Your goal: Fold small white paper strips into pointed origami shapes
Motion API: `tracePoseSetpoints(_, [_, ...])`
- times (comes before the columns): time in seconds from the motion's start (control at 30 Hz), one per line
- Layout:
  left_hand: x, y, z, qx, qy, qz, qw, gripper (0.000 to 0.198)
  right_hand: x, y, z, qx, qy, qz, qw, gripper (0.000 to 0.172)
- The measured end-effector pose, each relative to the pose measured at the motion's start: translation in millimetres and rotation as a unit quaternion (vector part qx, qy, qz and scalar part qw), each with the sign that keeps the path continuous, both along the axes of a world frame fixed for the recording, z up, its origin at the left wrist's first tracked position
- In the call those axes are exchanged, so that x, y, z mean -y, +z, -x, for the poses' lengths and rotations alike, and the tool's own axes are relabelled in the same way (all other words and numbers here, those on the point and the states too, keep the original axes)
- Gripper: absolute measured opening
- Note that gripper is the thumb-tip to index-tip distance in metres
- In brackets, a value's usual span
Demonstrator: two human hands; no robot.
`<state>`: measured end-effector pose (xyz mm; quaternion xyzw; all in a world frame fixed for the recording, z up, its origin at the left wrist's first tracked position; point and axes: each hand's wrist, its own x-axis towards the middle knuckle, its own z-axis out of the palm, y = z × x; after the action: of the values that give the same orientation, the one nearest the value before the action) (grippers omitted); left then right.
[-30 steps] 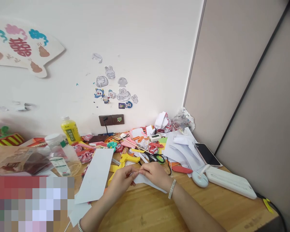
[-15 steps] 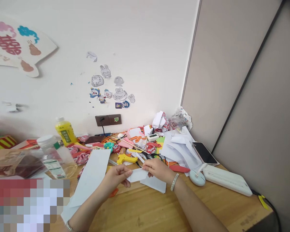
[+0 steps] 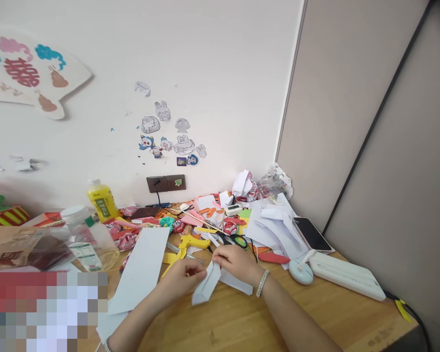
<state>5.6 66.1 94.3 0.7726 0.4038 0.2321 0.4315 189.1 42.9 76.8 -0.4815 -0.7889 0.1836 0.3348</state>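
One folded strip of white paper slants at the lower centre of the frame, its upper end pinched between the thumb and fingers of the right hand. The left hand is beside the strip's left edge, fingers curled and thumb extended towards it; whether they grip the paper cannot be told. A bracelet circles the right wrist. Below the right hand, a second piece of white paper lies on the wooden table.

Just above the hands in the frame lie a yellow glue gun and a pair of scissors. Left of centre, a long white sheet lies at a slant; farther left stand a clear jar and a yellow bottle. Right of centre are loose white papers, with a phone at their right side. Centre left, above the table, a dark socket holds a plugged-in cord. Paper cutouts dot the wall above it.
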Motion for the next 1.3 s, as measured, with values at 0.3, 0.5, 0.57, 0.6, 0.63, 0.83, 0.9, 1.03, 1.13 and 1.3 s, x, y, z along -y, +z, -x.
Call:
tracePoseSetpoints(0.3, [-4,-10.1,-5,0.146,0.087,0.135,0.976,0.027,2,-7.7,15,-0.194,-0.041,0.053,0.979,0.027])
tracePoseSetpoints(0.5, [0,0.7,-3,0.257,0.134,0.194,0.937,0.028,-4,-16.2,14,-0.273,0.031,0.167,0.947,0.020])
tracePoseSetpoints(0.57, [-1,1.7,-2,0.253,0.130,0.187,0.940,0.031,-5,-14.8,12,-0.307,0.059,0.182,0.932,0.018])
tracePoseSetpoints(0.6, [-2,1.6,-1,0.253,0.128,0.181,0.942,0.033,-5,-13.9,11,-0.321,0.073,0.191,0.925,0.018])
tracePoseSetpoints(0.63, [-3,1.3,0,0.254,0.124,0.175,0.943,0.035,-5,-13.2,9,-0.332,0.083,0.200,0.918,0.018])
tracePoseSetpoints(0.83, [-12,-2.6,5,0.220,0.092,0.150,0.960,0.036,-5,-10.1,3,-0.362,0.107,0.216,0.900,0.026])
tracePoseSetpoints(0.9, [-12,-4.0,5,0.221,0.099,0.153,0.958,0.040,-4,-7.2,0,-0.364,0.123,0.213,0.898,0.031])
tracePoseSetpoints(1.03, [-12,-5.6,3,0.235,0.113,0.167,0.951,0.042,-1,-1.9,-5,-0.373,0.138,0.215,0.892,0.038])
tracePoseSetpoints(1.13, [-12,-6.9,3,0.238,0.108,0.177,0.949,0.046,-3,-3.3,-7,-0.384,0.134,0.220,0.887,0.040])
tracePoseSetpoints(1.3, [-11,-6.1,3,0.239,0.091,0.200,0.946,0.051,-9,-14.1,-3,-0.397,0.108,0.206,0.888,0.035])
